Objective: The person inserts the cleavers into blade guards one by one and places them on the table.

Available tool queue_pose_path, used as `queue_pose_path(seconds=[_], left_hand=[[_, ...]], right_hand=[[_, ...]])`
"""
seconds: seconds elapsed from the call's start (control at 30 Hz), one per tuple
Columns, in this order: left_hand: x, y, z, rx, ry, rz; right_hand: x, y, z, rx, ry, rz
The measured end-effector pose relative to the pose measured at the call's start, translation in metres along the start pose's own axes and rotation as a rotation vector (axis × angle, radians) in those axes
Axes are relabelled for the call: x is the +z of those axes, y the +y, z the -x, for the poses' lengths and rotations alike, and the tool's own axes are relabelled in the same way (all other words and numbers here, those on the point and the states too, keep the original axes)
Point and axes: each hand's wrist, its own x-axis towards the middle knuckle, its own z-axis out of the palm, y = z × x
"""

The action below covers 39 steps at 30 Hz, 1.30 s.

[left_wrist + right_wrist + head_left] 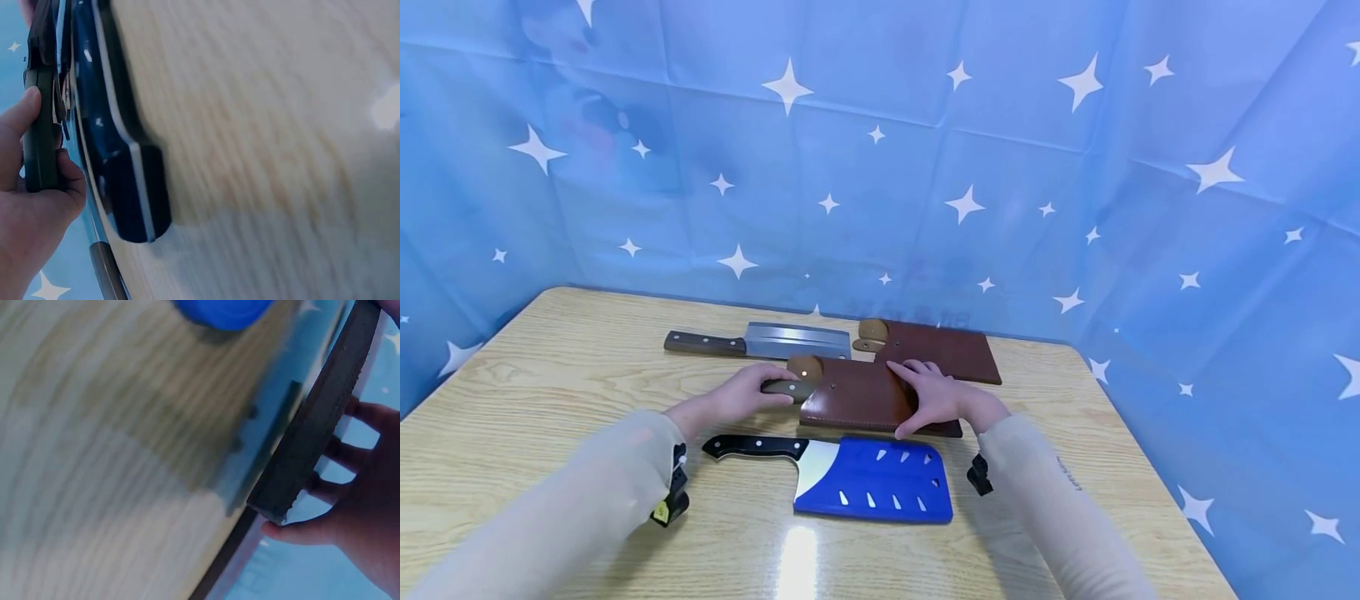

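Note:
A brown leather sheath (857, 402) lies in the middle of the wooden table (550, 392), with a knife in it. Only the knife's dark handle (788, 388) sticks out at the left. My left hand (747, 397) grips that handle, and in the left wrist view my fingers curl round the handle (39, 125). My right hand (934, 400) lies flat on the sheath's right part, fingers spread, thumb at its near edge. The right wrist view shows the sheath's dark edge (319, 425) against my right hand (356, 519).
A bare cleaver (775, 342) with a wooden handle lies behind. A second brown sheath (943, 352) sits at the back right. In front lies a black-handled knife (756, 447) in a blue blade cover (880, 490). Blue star-patterned cloth (880, 167) walls the table.

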Motion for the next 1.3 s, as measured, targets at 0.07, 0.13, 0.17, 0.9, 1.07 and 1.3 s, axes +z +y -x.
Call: queue_pose_path(seconds=[0.07, 0.13, 0.17, 0.9, 1.07, 1.3], left_hand=[[0.002, -0.001, -0.001, -0.004, -0.001, -0.007], [0.004, -0.001, -0.002, 0.004, -0.005, -0.032], [0.005, -0.001, -0.002, 0.007, -0.003, -0.047], [0.001, -0.002, 0.000, -0.129, 0.000, -0.201], [-0.018, -0.004, 0.001, -0.099, 0.023, -0.170], [-0.048, -0.009, -0.002, -0.126, 0.075, -0.224]], right_hand=[[0.004, 0.002, -0.001, 0.001, -0.014, -0.008], [0.006, 0.003, -0.002, 0.005, -0.027, -0.011], [0.008, 0.004, -0.002, 0.005, -0.031, -0.010], [0.006, -0.001, 0.007, 0.051, -0.036, 0.080], [-0.005, 0.013, 0.010, 0.066, 0.075, 0.063], [-0.022, 0.043, 0.008, 0.124, 0.178, 0.031]])
